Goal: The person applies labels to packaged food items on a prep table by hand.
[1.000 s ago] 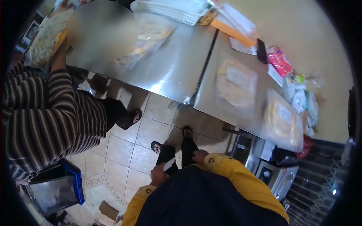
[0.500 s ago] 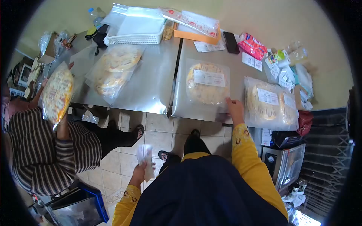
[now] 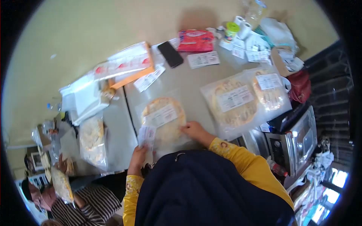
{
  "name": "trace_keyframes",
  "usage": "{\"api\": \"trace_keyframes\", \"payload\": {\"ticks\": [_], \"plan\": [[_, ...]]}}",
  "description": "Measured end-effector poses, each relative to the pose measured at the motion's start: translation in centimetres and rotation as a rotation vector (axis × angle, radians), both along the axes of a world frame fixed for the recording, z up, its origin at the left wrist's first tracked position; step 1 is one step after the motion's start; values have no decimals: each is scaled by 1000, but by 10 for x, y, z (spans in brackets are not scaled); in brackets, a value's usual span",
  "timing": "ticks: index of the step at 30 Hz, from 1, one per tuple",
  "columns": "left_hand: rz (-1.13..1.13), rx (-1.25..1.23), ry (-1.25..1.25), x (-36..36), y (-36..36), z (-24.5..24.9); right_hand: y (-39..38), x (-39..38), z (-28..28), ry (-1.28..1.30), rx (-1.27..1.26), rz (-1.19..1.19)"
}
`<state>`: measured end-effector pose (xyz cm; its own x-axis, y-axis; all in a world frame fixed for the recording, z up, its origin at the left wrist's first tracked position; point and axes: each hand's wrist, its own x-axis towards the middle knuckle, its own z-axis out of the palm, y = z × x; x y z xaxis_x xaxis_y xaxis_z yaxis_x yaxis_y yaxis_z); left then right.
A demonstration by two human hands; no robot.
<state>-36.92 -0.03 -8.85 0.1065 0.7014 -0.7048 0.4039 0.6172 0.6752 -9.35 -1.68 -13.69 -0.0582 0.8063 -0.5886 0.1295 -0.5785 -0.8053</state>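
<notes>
In the head view, your left hand (image 3: 138, 153) sits low and left of centre. It is closed around a small stack of white label slips (image 3: 146, 135), which stand up from the fist toward the table edge. Your right hand (image 3: 194, 130) lies open, palm down, with the fingers resting on the near right edge of a bagged pizza base (image 3: 171, 126).

That bag lies flat on the steel table (image 3: 188, 81) in the middle of the frame, directly above both hands and touching the right one. The slips in the left hand overlap its lower left corner in this view, but you cannot tell whether they touch the plastic. The right hand is the nearer of the two.

The base is round, so it has no long axis of its own. The white label (image 3: 162, 115) already on the bag gives the direction, running from lower left to upper right.

To the right, well apart from your hands, lie two more labelled bagged bases (image 3: 233, 105). A phone (image 3: 170, 54) and a red packet (image 3: 196, 40) sit toward the top. At the lower left, a person in a striped shirt (image 3: 92, 205) holds another bagged base (image 3: 62, 185).
</notes>
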Motion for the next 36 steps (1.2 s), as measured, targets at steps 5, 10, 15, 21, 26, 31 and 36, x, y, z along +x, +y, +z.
{"api": "trace_keyframes", "payload": {"ticks": [5,10,15,21,26,31,36], "plan": [[325,-224,-518,19,-3,1,14,3,40,418,224,-261],[440,-324,-874,77,10,10,17,75,106,474,207,-439],[-35,-453,-826,159,29,46,-45,179,130,227,362,-658],[-386,-534,-601,242,5,25,-101,253,101,-629,65,-549],[-432,-654,-541,252,-6,34,-104,252,110,-682,-41,-619],[-464,-718,-503,254,-14,39,-109,256,112,-713,-144,-669],[-505,-651,-634,253,-11,51,-116,259,96,-1039,-123,-566]]}}
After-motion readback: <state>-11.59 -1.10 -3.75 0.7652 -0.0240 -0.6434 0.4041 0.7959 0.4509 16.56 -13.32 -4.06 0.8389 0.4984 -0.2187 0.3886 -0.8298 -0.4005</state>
